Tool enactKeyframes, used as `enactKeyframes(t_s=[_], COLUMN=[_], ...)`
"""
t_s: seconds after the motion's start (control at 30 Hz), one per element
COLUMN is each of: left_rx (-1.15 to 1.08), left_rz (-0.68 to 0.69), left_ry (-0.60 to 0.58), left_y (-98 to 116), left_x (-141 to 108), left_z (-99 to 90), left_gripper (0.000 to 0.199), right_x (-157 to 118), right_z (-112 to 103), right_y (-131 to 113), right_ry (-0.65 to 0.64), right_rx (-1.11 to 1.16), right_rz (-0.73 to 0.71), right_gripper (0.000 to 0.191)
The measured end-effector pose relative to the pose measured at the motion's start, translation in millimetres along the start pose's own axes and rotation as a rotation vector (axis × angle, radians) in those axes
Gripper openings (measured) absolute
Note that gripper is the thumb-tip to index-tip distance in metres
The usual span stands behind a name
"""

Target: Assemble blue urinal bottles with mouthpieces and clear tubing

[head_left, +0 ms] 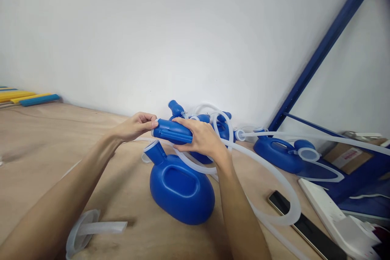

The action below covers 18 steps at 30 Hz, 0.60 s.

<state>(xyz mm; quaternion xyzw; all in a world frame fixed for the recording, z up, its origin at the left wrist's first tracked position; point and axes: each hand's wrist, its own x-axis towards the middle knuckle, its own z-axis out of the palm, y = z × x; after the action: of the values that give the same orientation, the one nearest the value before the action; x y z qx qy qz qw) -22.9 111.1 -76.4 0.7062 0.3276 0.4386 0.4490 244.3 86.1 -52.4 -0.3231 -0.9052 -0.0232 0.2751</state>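
Observation:
Both my hands are raised over the table around a blue plastic cylindrical piece (175, 131), which lies sideways and has a white rim at its left end. My right hand (202, 136) wraps round the right part of it. At the white rim, the fingers of my left hand (137, 126) pinch the edge. Just below stands a blue plastic urinal bottle (183, 195) with a slanted neck and a moulded handle; neither hand touches it. A translucent lid with a short tube (82, 231) lies near my left forearm.
More blue bottles with coiled translucent hoses (292, 207) stand along the wall, one bottle (276, 152) at the right. A phone (307, 223) and a white power strip (326, 207) lie front right. Yellow and blue strips (39, 99) rest far left. A blue metal frame (319, 53) rises at right.

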Motion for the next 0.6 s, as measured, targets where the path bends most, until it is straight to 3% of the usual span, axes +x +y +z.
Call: enactKeyframes(t_s=[0.13, 0.2, 0.3, 0.37, 0.47, 0.6], left_rx=[-0.022, 0.198, 0.639, 0.764, 0.771, 0.763], left_rz=[0.058, -0.005, -0.198, -0.358, -0.57, -0.699], left_ry=[0.108, 0.068, -0.096, -0.23, -0.384, -0.439], left_y=[6.3, 11.1, 7.4, -5.9, -35.7, -68.2], left_x=[-3.9, -5.5, -3.8, -0.4, 4.9, 9.4], left_z=[-8.3, -16.4, -27.1, -29.3, -24.0, -11.4], left_gripper=[0.062, 0.053, 0.04, 0.037, 0.026, 0.014], right_x=[-5.8, -9.2, -11.7, -11.3, -9.4, -6.0], right_z=[-11.1, -16.5, -19.0, -17.5, -14.9, -14.1], right_y=[6.9, 10.0, 11.6, 10.8, 7.9, 0.8], right_ry=[0.0, 0.006, 0.012, 0.027, 0.066, 0.104], right_rx=[0.14, 0.139, 0.116, 0.114, 0.067, -0.01], right_rz=[-0.024, 0.031, 0.087, 0.075, 0.081, 0.185], right_gripper=[0.067, 0.065, 0.065, 0.067, 0.067, 0.07])
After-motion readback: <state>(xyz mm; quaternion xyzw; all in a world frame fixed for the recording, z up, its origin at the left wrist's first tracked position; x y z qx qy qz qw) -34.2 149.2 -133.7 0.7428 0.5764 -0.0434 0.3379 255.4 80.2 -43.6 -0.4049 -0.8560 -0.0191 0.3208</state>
